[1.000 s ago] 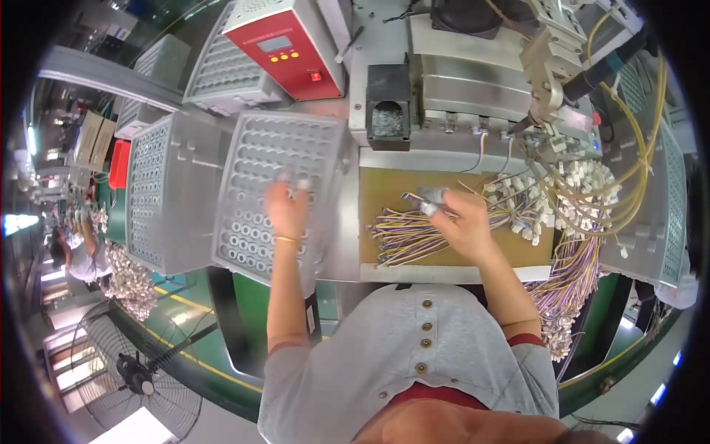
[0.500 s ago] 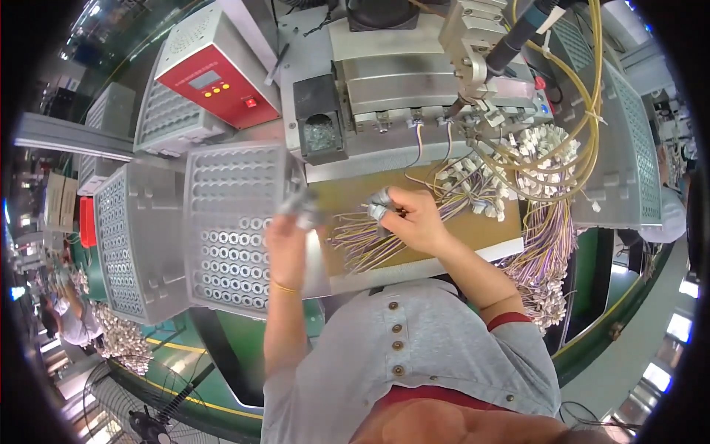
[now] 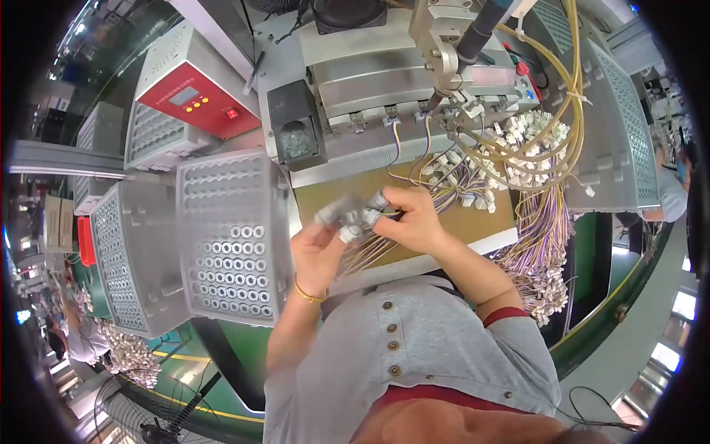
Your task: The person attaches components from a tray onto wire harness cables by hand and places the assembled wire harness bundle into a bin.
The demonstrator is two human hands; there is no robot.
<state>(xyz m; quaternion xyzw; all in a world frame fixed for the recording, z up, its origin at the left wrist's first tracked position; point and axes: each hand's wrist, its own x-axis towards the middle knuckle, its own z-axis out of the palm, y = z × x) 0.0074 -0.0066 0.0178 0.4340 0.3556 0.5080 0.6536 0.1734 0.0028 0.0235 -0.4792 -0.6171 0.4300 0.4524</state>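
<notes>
My left hand (image 3: pixel 319 253) has grey-white covers on its fingertips, which are smeared by motion. Its thumb and finger close around a small greyish piece (image 3: pixel 355 219) too blurred to name. Right beside it, my right hand (image 3: pixel 416 219) is pinched, also with grey fingertip covers; what lies in the pinch is hidden. Beneath both hands, a bundle of thin yellow, white and purple wires (image 3: pixel 364 256) lies on the brown work board (image 3: pixel 312 198). White connectors (image 3: pixel 462 177) on wire ends are piled beyond my right hand.
A clear plastic tray (image 3: pixel 222 194) with rows of small silver rings (image 3: pixel 235 266) stands left. Behind is a metal fixture (image 3: pixel 373 78) with two wired connectors; a red-fronted control box (image 3: pixel 194 102) sits back left. Yellowish tubes (image 3: pixel 584 111) loop at right above hanging wire bundles (image 3: pixel 543 229).
My left hand has moved right, from beside the tray's edge to my right hand's fingertips. My right hand stays pinched over the board. The whole view has shifted slightly.
</notes>
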